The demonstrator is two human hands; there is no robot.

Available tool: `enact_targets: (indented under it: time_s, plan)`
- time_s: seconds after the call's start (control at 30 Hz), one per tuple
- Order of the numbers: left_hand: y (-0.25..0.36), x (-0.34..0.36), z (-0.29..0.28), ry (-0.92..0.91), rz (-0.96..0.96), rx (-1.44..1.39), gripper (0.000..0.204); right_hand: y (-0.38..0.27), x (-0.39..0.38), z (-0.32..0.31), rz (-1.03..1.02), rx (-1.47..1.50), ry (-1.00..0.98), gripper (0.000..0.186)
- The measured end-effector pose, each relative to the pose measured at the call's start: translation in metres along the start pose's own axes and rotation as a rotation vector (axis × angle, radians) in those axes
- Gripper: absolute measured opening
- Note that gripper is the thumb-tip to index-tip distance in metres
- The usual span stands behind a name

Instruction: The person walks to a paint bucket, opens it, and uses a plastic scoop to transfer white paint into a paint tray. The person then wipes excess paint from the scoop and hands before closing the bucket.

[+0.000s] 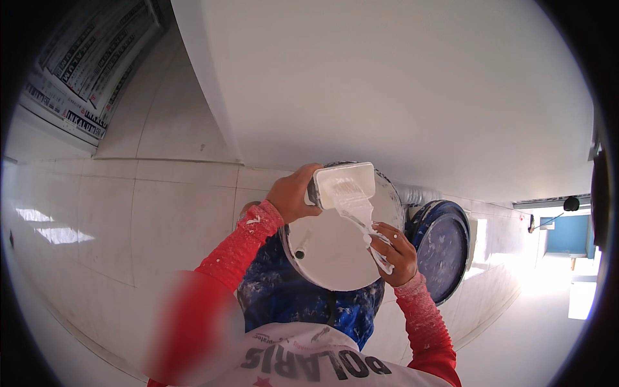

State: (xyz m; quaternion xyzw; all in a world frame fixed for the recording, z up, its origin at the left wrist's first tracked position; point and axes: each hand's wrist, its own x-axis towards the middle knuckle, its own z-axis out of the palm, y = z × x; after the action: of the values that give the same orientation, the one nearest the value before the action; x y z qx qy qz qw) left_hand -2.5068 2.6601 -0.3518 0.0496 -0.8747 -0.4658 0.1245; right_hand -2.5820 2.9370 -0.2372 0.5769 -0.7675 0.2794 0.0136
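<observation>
"Where was the coated tool (353,208)?"
"Its broad end overlapped the tray (345,166), handle toward five o'clock, above the tub (294,259)."
"And the fingers?"
"Left hand (293,193): pinching the tray's nine o'clock side. Right hand (396,253): curled around the handle."
"Handling?"
"It seemed light, stiff, slippery; mid-handle looked best."

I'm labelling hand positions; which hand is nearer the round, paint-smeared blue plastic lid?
Right. The right hand is just left of the lid; the left hand is farther left, holding a white rectangular container.
</observation>
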Motion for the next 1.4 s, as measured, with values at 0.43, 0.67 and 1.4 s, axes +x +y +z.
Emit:
enact_targets:
  time_s: [0.43,0.67,1.4]
  plan:
    - [0.001,0.0,0.001,-0.018,-0.007,0.017,0.093,-0.008,0.003,-0.035,0.028,0.031,-0.099,0.044]
    - [0.002,0.001,-0.001,-0.046,-0.055,0.007,0.095,-0.023,-0.02,-0.06,0.189,0.087,-0.079,0.036]
    - [0.003,0.001,0.001,-0.019,-0.026,0.069,0.093,-0.001,-0.045,0.053,1.296,1.318,1.134,0.025]
